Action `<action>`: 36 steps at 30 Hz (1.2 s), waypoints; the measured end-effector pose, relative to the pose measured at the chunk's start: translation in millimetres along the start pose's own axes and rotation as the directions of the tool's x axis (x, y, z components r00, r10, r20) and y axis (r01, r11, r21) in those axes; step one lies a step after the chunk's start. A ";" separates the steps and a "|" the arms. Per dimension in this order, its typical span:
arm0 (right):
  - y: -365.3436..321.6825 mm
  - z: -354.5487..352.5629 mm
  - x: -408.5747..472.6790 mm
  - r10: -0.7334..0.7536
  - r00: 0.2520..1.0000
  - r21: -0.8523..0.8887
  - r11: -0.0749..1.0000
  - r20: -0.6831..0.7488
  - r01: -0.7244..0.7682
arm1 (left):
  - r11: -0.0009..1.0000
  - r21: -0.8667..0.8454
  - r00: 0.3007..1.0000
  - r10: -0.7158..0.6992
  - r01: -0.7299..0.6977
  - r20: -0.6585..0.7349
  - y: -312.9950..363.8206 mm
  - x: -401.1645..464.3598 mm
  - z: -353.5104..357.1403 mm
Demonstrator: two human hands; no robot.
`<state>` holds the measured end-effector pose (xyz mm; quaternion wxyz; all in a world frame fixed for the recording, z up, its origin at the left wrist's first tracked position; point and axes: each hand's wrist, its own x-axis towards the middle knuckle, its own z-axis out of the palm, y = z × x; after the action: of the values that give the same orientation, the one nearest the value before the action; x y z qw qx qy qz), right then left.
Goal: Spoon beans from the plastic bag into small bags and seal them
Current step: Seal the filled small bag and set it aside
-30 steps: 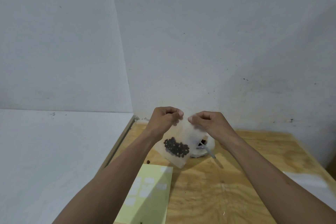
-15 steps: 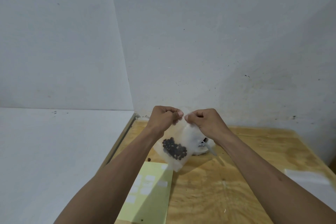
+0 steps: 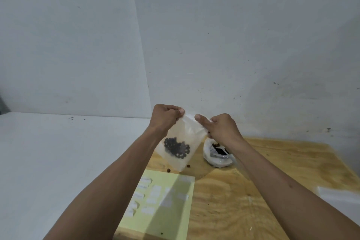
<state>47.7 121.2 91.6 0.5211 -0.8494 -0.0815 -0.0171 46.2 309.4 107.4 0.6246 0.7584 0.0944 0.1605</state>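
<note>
— Beans [image 3: 176,148], dark and round, sit in one clump low inside the small bag [image 3: 181,142], a thin, cloudy, flat rectangular pouch hanging tilted just below the middle of the frame, above the far left part of the wooden table [image 3: 272,171].

— Who has hold of it?

— Both hands. The left hand [image 3: 165,118] has its fingers curled into a fist, thumb pinching the pouch's top left corner. The right hand [image 3: 222,128] pinches the top edge a little further right, thumb laid flat along the plastic, the other fingers curled under.

— Is the mouth of the pouch closed?

— I can't tell from where I stand; the film is stretched taut between the two pinches.

— And the supply?

— One crumpled, glossy plastic bag [image 3: 218,155] rests on the table just right of the pouch, partly behind the right wrist, its mouth open and dark inside. Something pale pokes out at its right side, but it is too blurred to name.

— Anything spilled?

— Two loose beans [image 3: 168,170] lie on the wood just below the pouch's bottom corner, and another speck sits near the lower edge of the frame.

— What else is down there?

— One pale yellow sheet [image 3: 175,216], matte, flat, carrying rows of small white labels [image 3: 153,197], in the lower middle. One clear flat bag [image 3: 339,194] lies at the right edge. The tabletop is grainy plywood.
</note>
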 end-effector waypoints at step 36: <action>44.7 130.1 74.3 0.240 0.970 -0.148 0.961 0.040 -0.232 | 0.918 0.282 0.961 -0.263 0.278 -0.090 -127.2 56.7 -47.4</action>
<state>120.7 225.9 1.2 0.4552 -0.8881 0.0069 0.0638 89.1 398.1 -1.9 0.5193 0.8177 0.2366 0.0757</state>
